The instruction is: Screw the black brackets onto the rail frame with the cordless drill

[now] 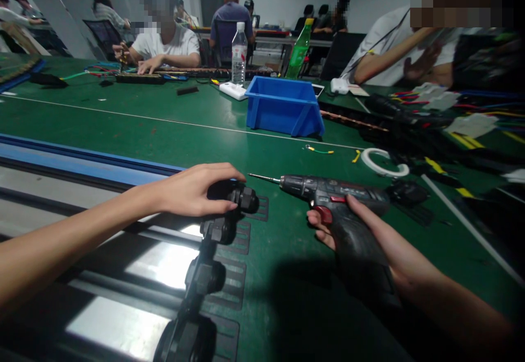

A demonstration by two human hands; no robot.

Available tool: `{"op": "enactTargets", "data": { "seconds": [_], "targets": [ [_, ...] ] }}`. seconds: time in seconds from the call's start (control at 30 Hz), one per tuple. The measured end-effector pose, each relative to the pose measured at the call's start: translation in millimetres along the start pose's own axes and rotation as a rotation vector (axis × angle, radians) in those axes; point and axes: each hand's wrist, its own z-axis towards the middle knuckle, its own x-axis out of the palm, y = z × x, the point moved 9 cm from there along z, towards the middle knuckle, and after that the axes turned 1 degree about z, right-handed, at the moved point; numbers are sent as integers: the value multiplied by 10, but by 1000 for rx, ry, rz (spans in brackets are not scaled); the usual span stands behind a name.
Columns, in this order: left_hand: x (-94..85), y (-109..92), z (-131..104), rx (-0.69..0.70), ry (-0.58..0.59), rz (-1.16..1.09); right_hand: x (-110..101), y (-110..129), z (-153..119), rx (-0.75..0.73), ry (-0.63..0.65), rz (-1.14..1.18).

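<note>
My right hand (379, 228) grips a black cordless drill (340, 192) with a red trigger. The drill's thin bit (266, 178) points left, its tip close to my left fingertips. My left hand (197, 190) lies over the end of the farthest long metal bar; its thumb and fingers curve round a black cable gland (248, 200) there. Nearer to me, several silvery bars (135, 318) lie side by side with similar black glands (209, 275) on their ends. Flat slotted black tabs (233, 285) stick out from these ends onto the green table (287, 231).
A blue bin (283, 107) stands ahead, near a clear bottle (239, 56) and a green bottle (298, 50). A white ring-shaped coil (383, 162) and a short green-yellow wire (320, 150) lie beyond the drill. Cables crowd the right side. Co-workers sit across the table.
</note>
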Motion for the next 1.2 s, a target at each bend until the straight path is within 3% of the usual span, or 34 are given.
{"op": "enactTargets", "data": {
  "seconds": [0.13,0.47,0.67,0.8,1.0,1.2],
  "targets": [
    [-19,-6,-2,-11,-3,-13,4,23,-16,-48,-19,-10],
    [5,7,-21,16,-22,-20,113,16,-97,-53,68,-186],
    [-9,-5,-28,47,-54,0,91,-27,-215,10,121,-307],
    [-2,-8,-35,51,-47,35,30,-5,-337,32,78,-415],
    [17,-9,-43,42,-16,97,-90,113,-509,-77,89,-598],
    [36,-7,-38,41,-6,100,28,190,-603,-192,217,-903]
  ]
}}
